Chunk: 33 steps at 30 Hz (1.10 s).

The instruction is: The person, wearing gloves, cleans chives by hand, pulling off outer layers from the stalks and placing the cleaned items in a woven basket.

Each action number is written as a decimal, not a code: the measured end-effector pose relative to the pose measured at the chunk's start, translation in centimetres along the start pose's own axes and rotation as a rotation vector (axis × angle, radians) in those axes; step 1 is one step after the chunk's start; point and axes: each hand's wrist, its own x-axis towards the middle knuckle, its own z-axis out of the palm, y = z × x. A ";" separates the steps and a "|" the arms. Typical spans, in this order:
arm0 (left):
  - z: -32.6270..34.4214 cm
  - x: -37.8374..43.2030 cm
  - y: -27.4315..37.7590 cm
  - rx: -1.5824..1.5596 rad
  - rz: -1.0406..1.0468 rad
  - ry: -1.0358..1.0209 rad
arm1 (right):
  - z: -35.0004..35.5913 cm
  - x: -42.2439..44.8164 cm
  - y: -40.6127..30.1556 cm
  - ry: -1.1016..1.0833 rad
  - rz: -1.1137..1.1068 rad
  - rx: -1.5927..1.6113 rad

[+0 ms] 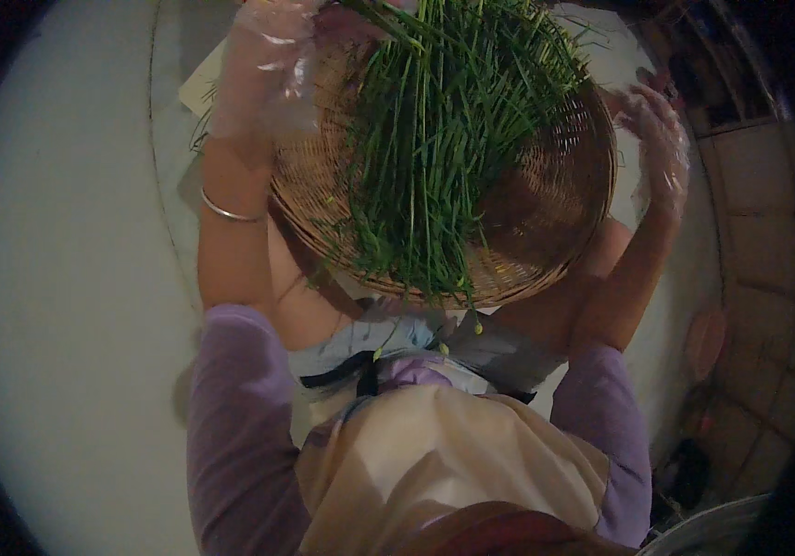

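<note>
A round woven wicker basket (550, 201) sits at my knees, tilted towards me. In it lies a thick bundle of long green stalks (425, 160) that look like flowering chives. Some bud tips hang over the near rim. My left hand (279, 48), in a clear plastic glove, is at the basket's far left side, partly cut off by the top edge. Its fingers are closed around the upper ends of some stalks. My right hand (654, 139), also gloved, is beside the basket's right rim. Whether its fingertips grip that rim, I cannot tell.
A pale smooth floor (78, 278) extends to the left. A cream-coloured flat piece (199, 80) shows beyond my left wrist, with loose green bits near it. Brown tiles (759, 278) run along the right. The curved rim of a container (710, 521) shows at lower right.
</note>
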 end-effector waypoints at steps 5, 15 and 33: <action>3.1 1.3 3.0 1.388 0.341 -0.094 | -0.2 0.5 -0.4 0.549 -0.487 -1.299; 5.0 1.2 2.7 1.369 0.523 0.022 | 9.3 -3.9 -3.6 -0.031 -0.147 0.140; 6.3 1.8 3.7 1.173 0.503 0.142 | 13.9 -6.6 -6.0 -0.517 0.283 0.568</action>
